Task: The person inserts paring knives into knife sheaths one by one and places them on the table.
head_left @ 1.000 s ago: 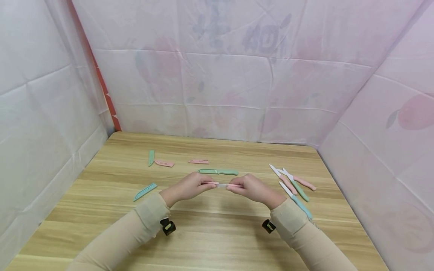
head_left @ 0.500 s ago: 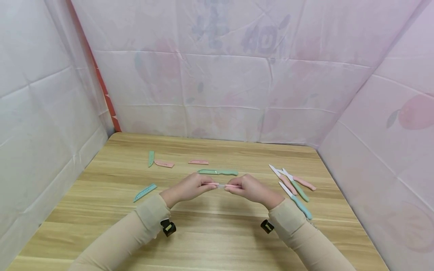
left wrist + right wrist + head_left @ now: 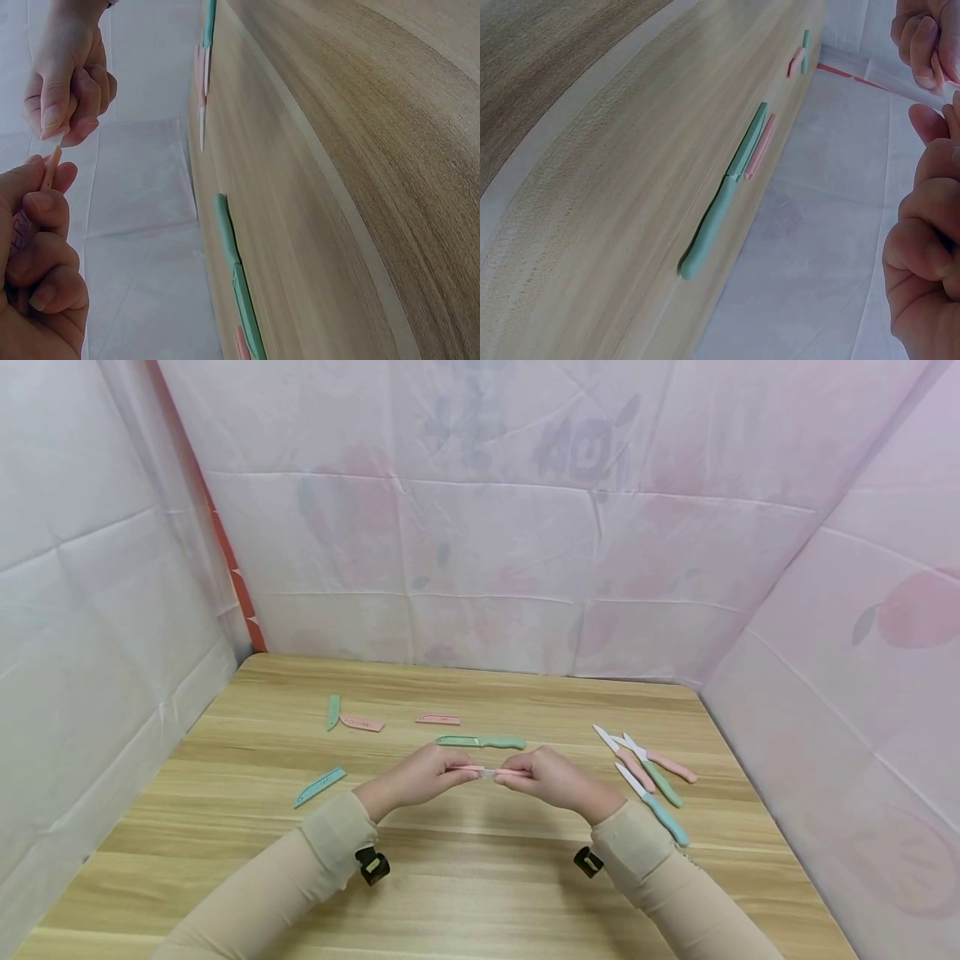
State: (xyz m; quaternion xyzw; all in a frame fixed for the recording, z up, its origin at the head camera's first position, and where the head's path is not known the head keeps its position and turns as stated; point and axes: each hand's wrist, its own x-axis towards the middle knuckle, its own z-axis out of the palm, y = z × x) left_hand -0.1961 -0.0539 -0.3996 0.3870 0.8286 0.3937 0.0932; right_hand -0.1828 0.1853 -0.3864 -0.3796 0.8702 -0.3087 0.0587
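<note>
In the head view my left hand (image 3: 422, 777) pinches a pink knife sheath (image 3: 469, 767), most of it hidden by the fingers. My right hand (image 3: 562, 785) grips the pink handle of a paring knife (image 3: 512, 772). A short stretch of white blade (image 3: 488, 773) shows between the hands, its front part inside the sheath. In the left wrist view the sheath's end (image 3: 52, 166) points at the right fingers. Just beyond the hands lies a green knife (image 3: 502, 742) with its blade in a green sheath (image 3: 459, 741).
Right of the hands lie several bare knives, among them a blue-handled knife (image 3: 667, 818) and a green-handled knife (image 3: 663, 783). Loose sheaths lie to the left and back: blue (image 3: 320, 787), green (image 3: 333, 712), pink (image 3: 362, 723) and another pink sheath (image 3: 438, 719). Cloth walls (image 3: 487, 635) surround the table.
My right hand has shifted slightly left with the knife. Less blade shows between the handle and the pink sheath. The left hand stays nearly still.
</note>
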